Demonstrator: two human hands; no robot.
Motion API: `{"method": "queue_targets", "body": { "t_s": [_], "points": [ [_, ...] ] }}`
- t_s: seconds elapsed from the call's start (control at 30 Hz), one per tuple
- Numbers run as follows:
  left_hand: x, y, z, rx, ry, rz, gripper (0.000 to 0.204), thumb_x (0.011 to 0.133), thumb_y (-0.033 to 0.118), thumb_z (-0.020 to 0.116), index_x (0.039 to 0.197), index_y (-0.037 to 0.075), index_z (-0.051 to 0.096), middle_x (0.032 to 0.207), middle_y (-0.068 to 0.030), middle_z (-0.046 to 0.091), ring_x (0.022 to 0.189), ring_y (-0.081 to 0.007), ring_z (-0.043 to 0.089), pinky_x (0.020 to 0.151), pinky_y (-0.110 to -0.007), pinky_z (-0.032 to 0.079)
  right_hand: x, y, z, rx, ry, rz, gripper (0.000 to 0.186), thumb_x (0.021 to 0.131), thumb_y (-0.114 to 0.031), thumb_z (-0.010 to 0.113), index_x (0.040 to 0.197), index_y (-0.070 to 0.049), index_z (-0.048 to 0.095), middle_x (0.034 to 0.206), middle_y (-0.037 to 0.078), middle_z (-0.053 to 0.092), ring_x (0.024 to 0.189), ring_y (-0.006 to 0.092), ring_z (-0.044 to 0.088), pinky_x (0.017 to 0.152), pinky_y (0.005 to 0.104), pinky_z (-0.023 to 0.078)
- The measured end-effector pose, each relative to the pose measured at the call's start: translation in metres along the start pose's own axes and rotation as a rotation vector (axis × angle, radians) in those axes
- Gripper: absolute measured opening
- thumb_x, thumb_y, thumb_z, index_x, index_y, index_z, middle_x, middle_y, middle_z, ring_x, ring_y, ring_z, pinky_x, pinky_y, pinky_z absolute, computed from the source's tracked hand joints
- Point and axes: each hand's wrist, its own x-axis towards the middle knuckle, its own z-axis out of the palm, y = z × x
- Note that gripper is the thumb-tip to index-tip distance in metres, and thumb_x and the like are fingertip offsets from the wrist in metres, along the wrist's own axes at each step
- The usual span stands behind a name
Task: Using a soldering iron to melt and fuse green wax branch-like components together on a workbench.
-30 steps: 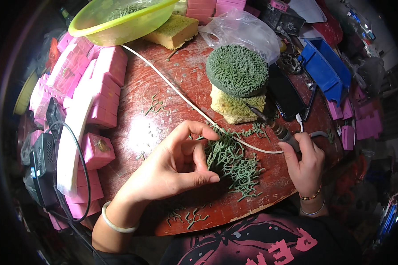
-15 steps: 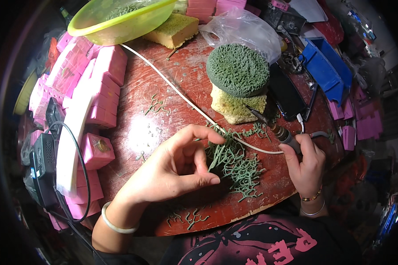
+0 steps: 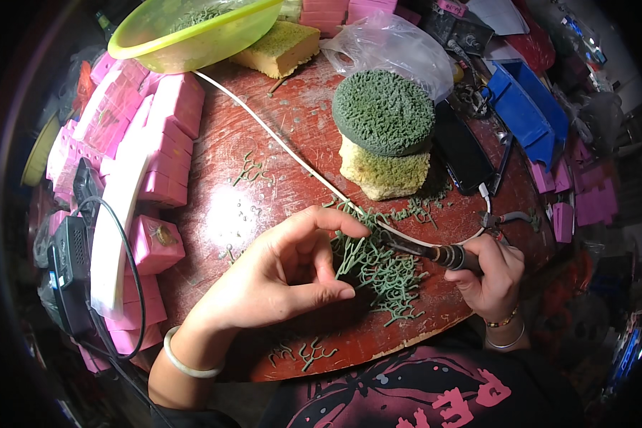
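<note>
On the round red table (image 3: 264, 192) lies a pile of small green branching sprigs (image 3: 392, 282). My left hand (image 3: 278, 278) pinches the left end of a sprig cluster between thumb and fingers, with the index finger arched over the pile. My right hand (image 3: 496, 274) grips a dark pen-like heated tool (image 3: 442, 255), whose tip points left into the sprigs. A white cord (image 3: 278, 146) runs from the tool across the table toward the far left. A few loose sprigs (image 3: 307, 351) lie near the front edge.
A green textured disc (image 3: 383, 110) sits on a yellow sponge (image 3: 385, 175) behind the pile. Pink boxes (image 3: 167, 121) line the left edge, with a black wired device (image 3: 68, 264). A yellow-green bowl (image 3: 192, 36), plastic bag (image 3: 389, 43), phone (image 3: 460, 153) and blue bins (image 3: 528, 107) stand behind.
My left index finger has stretched a little further right over the sprigs. The tool tip has shifted slightly left into the pile. Nothing else has moved.
</note>
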Motion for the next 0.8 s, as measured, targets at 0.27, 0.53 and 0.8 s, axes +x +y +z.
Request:
{"method": "queue_targets", "body": {
  "t_s": [0.27,0.53,0.8],
  "points": [
    [0.0002,0.0003,-0.0007,0.009,0.005,-0.009,0.056,0.075,-0.008,0.077,0.125,0.002,0.054,0.081,0.0024,0.054,0.072,-0.0046,0.052,0.066,-0.019,0.041,-0.0005,0.0007,0.0024,0.013,-0.009,-0.027,0.041,0.082,-0.041,0.073,0.08,-0.004,0.057,0.063,0.005,0.056,0.053,0.0233,0.059,0.048,0.0339,0.044],
    [-0.0001,-0.0017,-0.0024,0.078,-0.001,0.015,0.055,0.076,-0.007,0.076,0.126,0.002,0.054,0.086,0.0022,0.055,0.073,-0.0048,0.054,0.07,-0.018,0.042,-0.0015,0.0015,0.0037,-0.002,-0.018,-0.051,0.043,0.082,-0.045,0.073,0.08,-0.005,0.056,0.062,0.004,0.054,0.053,0.0223,0.059,0.047,0.033,0.044],
    [-0.0003,0.0011,-0.0006,0.085,0.015,-0.014,0.055,0.075,-0.005,0.078,0.125,0.002,0.056,0.084,0.0032,0.053,0.073,-0.0048,0.054,0.072,-0.019,0.042,0.0017,-0.0006,-0.0001,0.036,-0.049,-0.089,0.042,0.081,-0.043,0.074,0.079,-0.005,0.056,0.063,0.004,0.053,0.051,0.0222,0.058,0.047,0.0326,0.044]
  ]
}}
